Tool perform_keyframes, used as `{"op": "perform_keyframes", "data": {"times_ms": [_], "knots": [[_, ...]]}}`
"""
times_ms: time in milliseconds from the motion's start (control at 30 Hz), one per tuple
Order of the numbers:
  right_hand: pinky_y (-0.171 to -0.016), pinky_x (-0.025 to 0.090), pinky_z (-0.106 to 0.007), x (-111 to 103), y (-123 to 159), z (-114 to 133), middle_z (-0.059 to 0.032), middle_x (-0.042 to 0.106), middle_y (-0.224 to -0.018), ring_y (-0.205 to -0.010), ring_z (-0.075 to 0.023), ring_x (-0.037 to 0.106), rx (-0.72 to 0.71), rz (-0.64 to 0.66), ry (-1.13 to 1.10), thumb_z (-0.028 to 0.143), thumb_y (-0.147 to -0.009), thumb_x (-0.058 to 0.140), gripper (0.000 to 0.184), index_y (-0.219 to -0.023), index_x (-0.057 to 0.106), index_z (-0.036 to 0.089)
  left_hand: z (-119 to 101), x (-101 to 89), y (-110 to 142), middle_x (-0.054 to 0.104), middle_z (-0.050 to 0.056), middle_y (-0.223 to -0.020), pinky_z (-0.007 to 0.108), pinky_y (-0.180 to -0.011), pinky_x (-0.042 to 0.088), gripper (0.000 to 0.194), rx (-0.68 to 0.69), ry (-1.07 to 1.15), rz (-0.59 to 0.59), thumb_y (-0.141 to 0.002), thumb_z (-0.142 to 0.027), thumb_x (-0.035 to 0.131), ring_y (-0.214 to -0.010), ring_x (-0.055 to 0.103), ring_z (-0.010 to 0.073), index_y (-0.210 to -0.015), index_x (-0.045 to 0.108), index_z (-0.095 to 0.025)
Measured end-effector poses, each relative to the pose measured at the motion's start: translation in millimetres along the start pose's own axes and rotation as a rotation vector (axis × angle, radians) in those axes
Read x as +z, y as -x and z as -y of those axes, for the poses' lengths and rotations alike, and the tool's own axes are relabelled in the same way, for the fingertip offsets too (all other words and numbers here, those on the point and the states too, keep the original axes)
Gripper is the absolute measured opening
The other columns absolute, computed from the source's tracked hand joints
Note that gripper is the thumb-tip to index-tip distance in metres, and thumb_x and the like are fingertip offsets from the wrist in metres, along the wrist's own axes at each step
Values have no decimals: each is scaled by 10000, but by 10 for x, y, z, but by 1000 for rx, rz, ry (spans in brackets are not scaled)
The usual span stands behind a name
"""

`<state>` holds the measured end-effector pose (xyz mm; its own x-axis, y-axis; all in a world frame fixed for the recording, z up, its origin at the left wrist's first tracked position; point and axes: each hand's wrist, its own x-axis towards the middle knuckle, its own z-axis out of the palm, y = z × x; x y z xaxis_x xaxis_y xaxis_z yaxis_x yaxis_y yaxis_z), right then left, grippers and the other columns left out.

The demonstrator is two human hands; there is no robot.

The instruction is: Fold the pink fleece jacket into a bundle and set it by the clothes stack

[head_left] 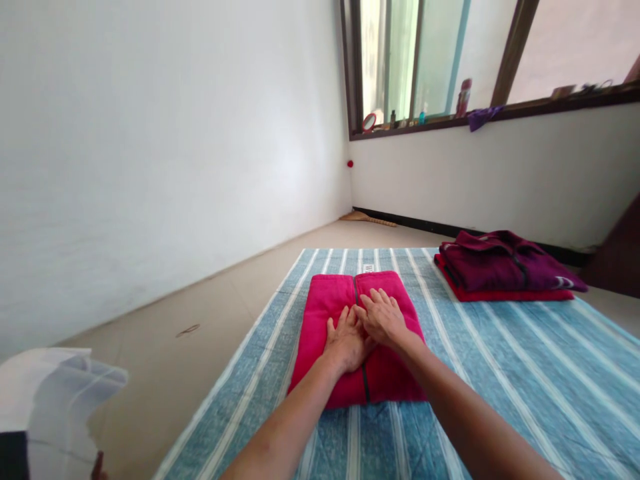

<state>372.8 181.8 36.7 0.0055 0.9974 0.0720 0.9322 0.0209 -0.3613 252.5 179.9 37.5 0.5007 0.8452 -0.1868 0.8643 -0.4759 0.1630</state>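
**Both hands pressing a folded pink jacket flat**

A folded pink jacket point(357, 337) lies on a blue striped mat point(500, 387) on the floor, its dark zip running down the middle. The left hand point(347, 341) and right hand point(383, 317) lie palm down on the jacket, touching each other over the zip, fingers spread wide, gripping nothing. To smooth well, I judge the palms should sweep outward from the zip with even pressure. Beyond the jacket, to its right, sits a stack point(505, 273) of folded clothes.

Folded jacket point(330, 313) lies on mat point(500, 373); clothes stack point(505, 267) behind, right.
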Motion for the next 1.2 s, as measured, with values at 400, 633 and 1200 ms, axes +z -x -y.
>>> {"op": "perform_keyframes", "data": {"times_ms": [400,633,1200], "knots": [[-1097,181,-510,243,-197,-157,-123,358,-1485,-1391,-335,244,26,32,-48,547,-954,306,547,-1348,504,223,16,110,-72,221,122,-1560,646,-1102,146,669,-1,24,-48,-915,-566,273,-1445,119,319,-1491,241,-226],[-1036,313,-395,99,-141,-258,-134,515,-1338,-1263,-276,433,74,-103,-169,430,-939,412,404,-1195,606,186,28,37,-72,195,126,-1565,662,-1095,103,672,-17,169,-30,-883,-616,346,-1445,106,333,-1438,355,-237],[-546,411,-246,-49,-753,-1176,-6,627,-699,-603,-123,553,567,40,-838,329,-713,730,243,-817,606,149,1155,-402,-627,602,213,-1229,479,-1007,417,463,-454,663,-462,-660,-304,756,-1220,508,383,-1055,612,-109]]}}
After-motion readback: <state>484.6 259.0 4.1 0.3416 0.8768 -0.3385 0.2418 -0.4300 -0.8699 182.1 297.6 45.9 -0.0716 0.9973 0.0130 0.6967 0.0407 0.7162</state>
